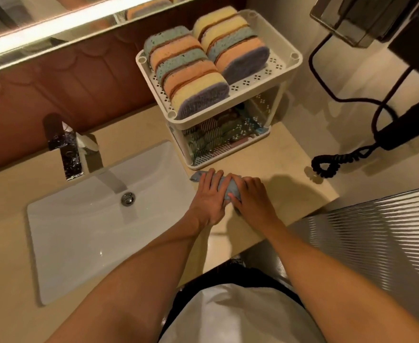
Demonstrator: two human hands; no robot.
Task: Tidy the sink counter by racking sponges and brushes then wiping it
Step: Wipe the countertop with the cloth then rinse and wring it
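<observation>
A chrome faucet (67,149) stood at the left, its spout above a round drain (128,199). A black dryer (406,125) hung at the right, its coiled cord (332,162) looped below. A mirror (55,16) ran along the top.

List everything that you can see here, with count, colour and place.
sponges: several, pastel, two rows on rack top
rack: one, white, counter, right of sink
lower-tier items: number unclear, dark, in rack
cloth: one, blue, counter, under both hands
sink: one, white, left
faucet: one, chrome, behind sink
counter: one, beige
cord: one, black, coiled, right
left hand: rests flat on cloth
right hand: grips cloth
</observation>
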